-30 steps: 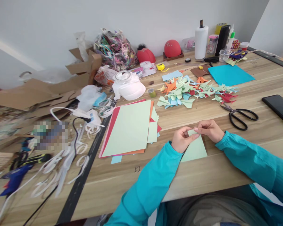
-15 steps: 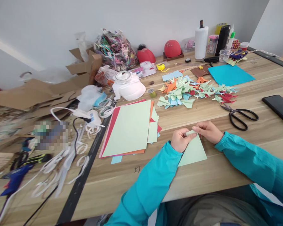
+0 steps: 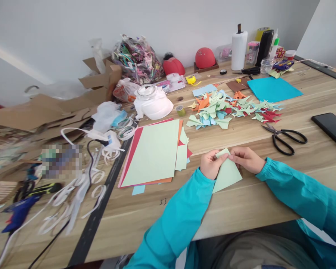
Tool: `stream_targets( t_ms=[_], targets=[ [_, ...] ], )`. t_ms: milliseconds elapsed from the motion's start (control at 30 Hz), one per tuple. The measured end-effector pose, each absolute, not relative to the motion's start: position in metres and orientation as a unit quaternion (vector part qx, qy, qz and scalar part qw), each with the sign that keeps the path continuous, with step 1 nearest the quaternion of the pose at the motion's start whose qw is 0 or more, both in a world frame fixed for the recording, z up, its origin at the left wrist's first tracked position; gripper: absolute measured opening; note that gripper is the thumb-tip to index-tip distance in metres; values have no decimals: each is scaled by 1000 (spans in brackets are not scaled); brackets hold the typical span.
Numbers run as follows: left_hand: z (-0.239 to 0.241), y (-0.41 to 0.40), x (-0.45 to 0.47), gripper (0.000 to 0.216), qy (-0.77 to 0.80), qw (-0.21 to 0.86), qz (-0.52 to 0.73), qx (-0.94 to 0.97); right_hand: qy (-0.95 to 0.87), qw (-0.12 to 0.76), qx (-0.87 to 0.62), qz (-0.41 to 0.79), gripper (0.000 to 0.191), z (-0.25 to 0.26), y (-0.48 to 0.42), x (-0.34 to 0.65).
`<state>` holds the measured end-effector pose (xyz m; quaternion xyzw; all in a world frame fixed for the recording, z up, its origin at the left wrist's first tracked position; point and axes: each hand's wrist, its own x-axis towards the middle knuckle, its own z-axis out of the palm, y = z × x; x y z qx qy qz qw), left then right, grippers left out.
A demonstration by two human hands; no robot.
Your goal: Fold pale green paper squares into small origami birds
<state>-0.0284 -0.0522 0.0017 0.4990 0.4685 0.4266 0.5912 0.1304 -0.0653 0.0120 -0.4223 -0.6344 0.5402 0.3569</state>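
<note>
A pale green sheet of paper [image 3: 229,175] is held between my two hands, just above the near part of the wooden table. My left hand [image 3: 212,164] pinches its left edge, thumb on top. On the opposite edge, near the top, my right hand [image 3: 246,158] grips the sheet with thumb and fingertips. The sheet's upper corner sticks up between the hands. Beyond them lies a heap of folded paper pieces [image 3: 215,106] in green, orange, blue and red. Left of my hands rests a stack of coloured paper [image 3: 154,153], pale green on top.
Black-handled scissors [image 3: 288,140] and a black phone [image 3: 332,130] lie to the right. A bright blue square [image 3: 274,89] is farther back. White bottle [image 3: 239,50] and red domes [image 3: 205,58] stand by the wall. Cables, a power strip [image 3: 110,140] and cardboard [image 3: 30,112] crowd the left.
The sheet has tilted and shifted slightly, its upper corner now showing above my fingers. My left hand has moved a little to the left.
</note>
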Motion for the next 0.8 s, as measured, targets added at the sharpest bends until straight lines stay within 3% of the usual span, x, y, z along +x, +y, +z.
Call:
stream_targets(
  t_ms=[300, 600, 800],
  targets=[
    [-2, -51, -28, 20, 393, 648, 450, 473, -613, 346, -396, 589, 42, 8, -67, 128],
    [-4, -50, -28, 22, 418, 644, 445, 461, -633, 335, -397, 574, 39, 7, -66, 128],
    [5, -53, -26, 30, 430, 536, 480, 546, -651, 327, -393, 561, 39, 8, -69, 126]
  ],
)
